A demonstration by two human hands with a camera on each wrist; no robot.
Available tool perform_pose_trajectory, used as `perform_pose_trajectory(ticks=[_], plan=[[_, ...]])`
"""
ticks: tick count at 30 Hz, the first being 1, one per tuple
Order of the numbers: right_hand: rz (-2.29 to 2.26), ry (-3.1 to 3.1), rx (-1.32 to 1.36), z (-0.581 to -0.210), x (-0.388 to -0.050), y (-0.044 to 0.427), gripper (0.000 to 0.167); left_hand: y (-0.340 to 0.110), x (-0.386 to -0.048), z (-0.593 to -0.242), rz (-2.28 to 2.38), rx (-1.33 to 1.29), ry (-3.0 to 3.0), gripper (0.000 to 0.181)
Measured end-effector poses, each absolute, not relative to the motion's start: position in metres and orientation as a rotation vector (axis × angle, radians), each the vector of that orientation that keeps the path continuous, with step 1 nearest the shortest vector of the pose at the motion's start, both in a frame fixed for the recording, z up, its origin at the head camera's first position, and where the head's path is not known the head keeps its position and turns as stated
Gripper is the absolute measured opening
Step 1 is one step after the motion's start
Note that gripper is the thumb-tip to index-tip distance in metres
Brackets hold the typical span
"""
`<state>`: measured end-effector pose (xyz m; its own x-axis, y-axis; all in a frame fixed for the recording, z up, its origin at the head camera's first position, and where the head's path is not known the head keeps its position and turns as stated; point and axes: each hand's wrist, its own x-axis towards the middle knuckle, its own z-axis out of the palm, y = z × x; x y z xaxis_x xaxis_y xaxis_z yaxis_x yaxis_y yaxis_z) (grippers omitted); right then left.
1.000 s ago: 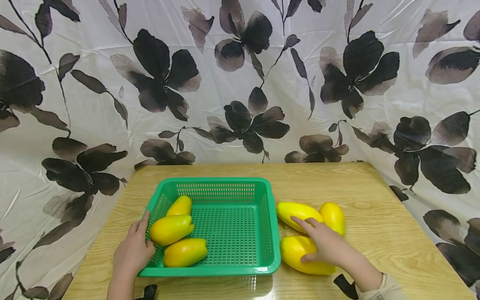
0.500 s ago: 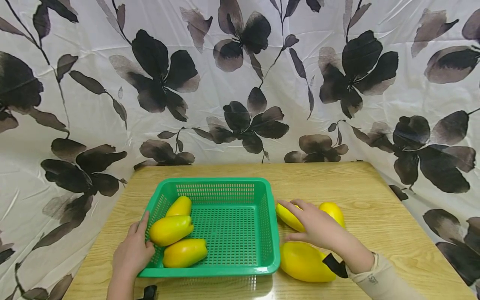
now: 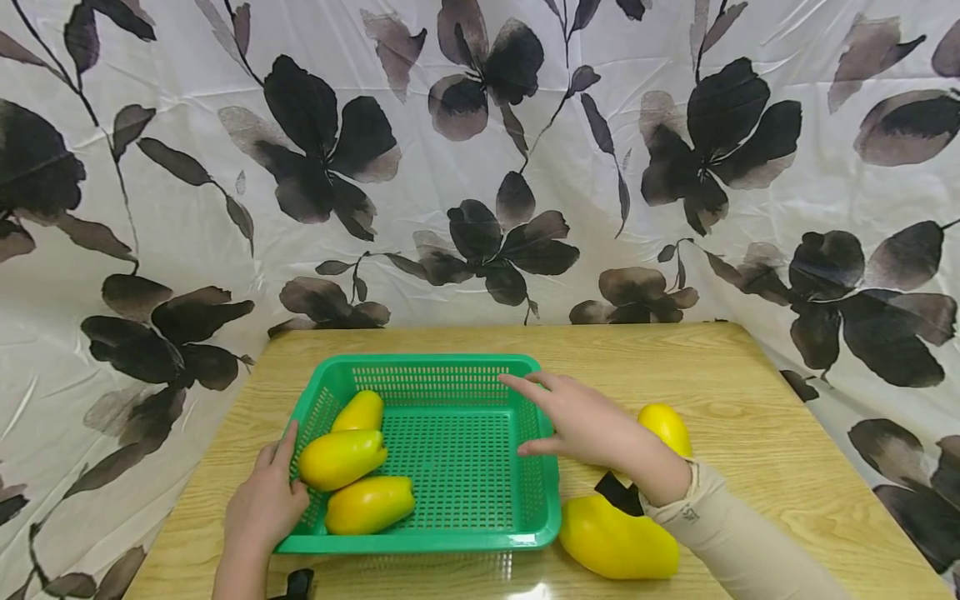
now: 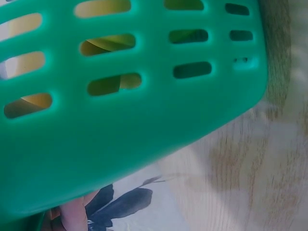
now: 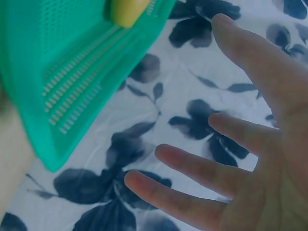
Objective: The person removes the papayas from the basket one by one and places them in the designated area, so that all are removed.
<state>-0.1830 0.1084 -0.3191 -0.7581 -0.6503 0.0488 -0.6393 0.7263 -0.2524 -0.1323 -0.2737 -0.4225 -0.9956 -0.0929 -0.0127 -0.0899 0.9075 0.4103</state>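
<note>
A green plastic basket (image 3: 420, 543) holds three yellow papaya-like fruits, one of them a middle fruit (image 3: 341, 460), along its left side. My left hand (image 3: 262, 504) grips the basket's left rim. Over the right rim hovers my right hand (image 3: 585, 421), its fingers spread. The right wrist view shows the right hand (image 5: 260, 163) with nothing in it, apart from the basket (image 5: 67, 110). Right of the basket lie a near yellow fruit (image 3: 615, 542), partly behind a black wrist strap, and a far yellow fruit (image 3: 666, 427), partly behind the forearm.
The basket stands on a wood-grain table (image 3: 637, 354). A white cloth with dark flowers (image 3: 480, 167) hangs behind and beside the table. In the left wrist view the slotted basket wall (image 4: 120, 130) fills most of the picture.
My right hand has moved left and away from me, from above the loose fruits to the basket's right rim. The near fruit has shifted towards me; another loose fruit is now hidden from view.
</note>
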Motion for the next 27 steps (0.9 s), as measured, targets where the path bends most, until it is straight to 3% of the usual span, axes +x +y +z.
perform_pose_trajectory(ticks=[15,27], plan=[[-0.237,2.807,-1.275,-0.305,-0.195,0.057,0.082,-0.274,-0.132,-0.423,-0.674,0.158,-3.058,0.08],[-0.162,2.708,-1.372,-0.315,-0.206,0.014,0.081,-0.273,-0.132,-0.423,-0.648,0.163,-3.06,0.08]])
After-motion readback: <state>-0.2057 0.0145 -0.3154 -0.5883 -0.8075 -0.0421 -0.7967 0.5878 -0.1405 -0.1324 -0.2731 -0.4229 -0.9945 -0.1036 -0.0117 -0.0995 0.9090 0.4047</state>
